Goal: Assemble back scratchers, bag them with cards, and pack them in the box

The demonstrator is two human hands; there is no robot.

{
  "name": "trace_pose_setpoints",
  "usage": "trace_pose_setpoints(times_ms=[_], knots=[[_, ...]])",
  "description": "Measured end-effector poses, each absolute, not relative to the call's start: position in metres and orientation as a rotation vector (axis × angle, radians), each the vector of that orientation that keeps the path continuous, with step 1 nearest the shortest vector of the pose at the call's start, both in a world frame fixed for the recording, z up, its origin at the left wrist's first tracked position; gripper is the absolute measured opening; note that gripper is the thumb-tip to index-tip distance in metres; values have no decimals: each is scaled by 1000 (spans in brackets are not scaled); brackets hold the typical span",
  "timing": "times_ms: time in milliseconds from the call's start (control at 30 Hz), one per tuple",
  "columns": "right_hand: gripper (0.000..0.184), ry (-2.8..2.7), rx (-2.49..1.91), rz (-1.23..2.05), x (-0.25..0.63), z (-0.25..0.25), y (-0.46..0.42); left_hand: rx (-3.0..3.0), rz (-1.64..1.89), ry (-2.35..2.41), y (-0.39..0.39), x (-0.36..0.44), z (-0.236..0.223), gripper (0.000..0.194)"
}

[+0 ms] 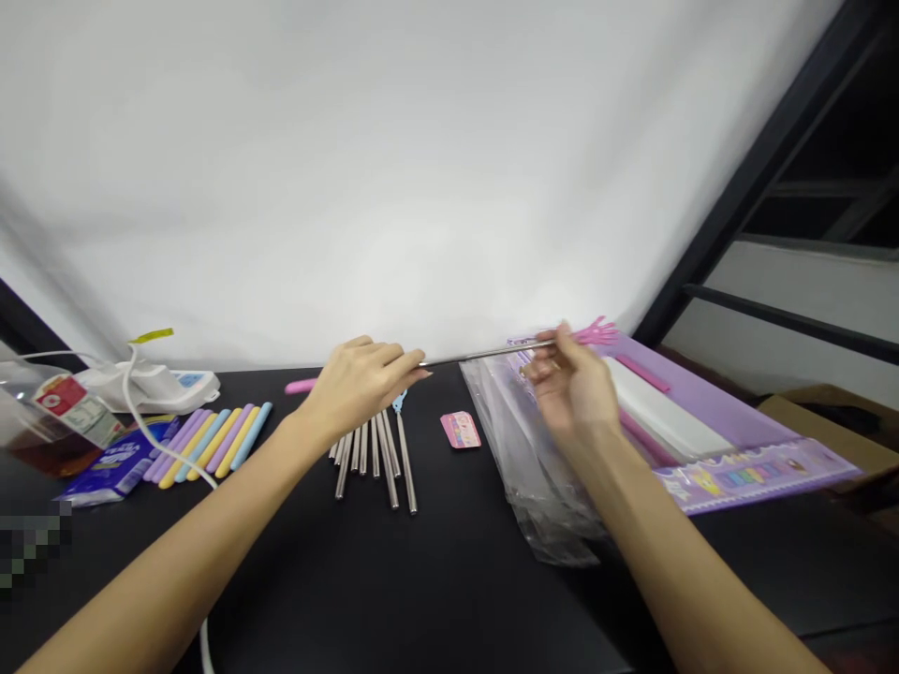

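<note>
A telescopic back scratcher with a metal rod, a pink hand-shaped head and a pink handle is held level above the table. My left hand is closed around its handle side, and the pink handle end sticks out to the left. With closed fingers, my right hand pinches the rod just below the pink head. Beneath my left hand lie several metal rods, one by a light blue head; their upper ends are partly hidden. A small stack of pink cards lies between my hands.
On the left are several pastel sticks, a blue packet, a bottle, a white power strip and a cable. Clear plastic bags and purple packaging lie right. A white sheet hangs behind.
</note>
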State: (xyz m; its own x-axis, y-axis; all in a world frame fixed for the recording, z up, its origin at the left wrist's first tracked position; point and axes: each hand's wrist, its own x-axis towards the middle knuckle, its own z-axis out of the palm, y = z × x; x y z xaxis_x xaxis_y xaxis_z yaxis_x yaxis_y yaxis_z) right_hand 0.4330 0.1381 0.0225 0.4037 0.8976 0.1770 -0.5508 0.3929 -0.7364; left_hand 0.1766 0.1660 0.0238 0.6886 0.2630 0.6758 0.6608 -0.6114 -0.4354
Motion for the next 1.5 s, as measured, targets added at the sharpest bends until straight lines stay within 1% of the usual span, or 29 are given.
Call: trace_pose_setpoints(times_ms=[67, 133, 200, 300, 367, 467, 733, 833, 1000, 1167, 1233, 1300, 1333, 1400, 1500], knots=[[41, -544, -638, 919, 440, 23, 141, -2166, -721, -734, 170, 170, 23, 24], [43, -560, -627, 934, 435, 21, 140, -2149, -701, -747, 170, 171, 23, 26], [42, -670, -622, 1051, 418, 16, 136, -2151, -706, -728, 166, 181, 23, 28], [35, -841, -656, 1245, 395, 11, 128, -2173, -725, -714, 159, 200, 23, 31], [33, -792, -673, 1219, 392, 12, 127, -2182, -735, -740, 158, 204, 22, 31], [36, -693, -672, 1120, 401, 14, 130, -2181, -752, -746, 160, 200, 21, 31], [28, -966, -621, 1266, 392, 7, 127, -2261, -773, -727, 151, 209, 19, 27], [30, -938, -654, 1185, 403, 14, 130, -2323, -753, -766, 154, 199, 18, 28], [37, -530, -571, 824, 438, 28, 141, -2301, -730, -877, 167, 168, 23, 26], [38, -850, -647, 1093, 415, 21, 135, -2247, -711, -810, 162, 183, 25, 32], [40, -823, -664, 1009, 415, 22, 134, -2229, -685, -820, 162, 183, 25, 33], [44, -628, -702, 838, 426, 26, 136, -2221, -663, -870, 165, 175, 24, 32], [44, -582, -718, 806, 433, 28, 137, -2217, -665, -892, 168, 170, 23, 31], [46, -552, -710, 823, 441, 30, 139, -2238, -665, -889, 171, 168, 23, 30], [43, -621, -644, 934, 431, 26, 136, -2257, -669, -803, 171, 182, 23, 31]])
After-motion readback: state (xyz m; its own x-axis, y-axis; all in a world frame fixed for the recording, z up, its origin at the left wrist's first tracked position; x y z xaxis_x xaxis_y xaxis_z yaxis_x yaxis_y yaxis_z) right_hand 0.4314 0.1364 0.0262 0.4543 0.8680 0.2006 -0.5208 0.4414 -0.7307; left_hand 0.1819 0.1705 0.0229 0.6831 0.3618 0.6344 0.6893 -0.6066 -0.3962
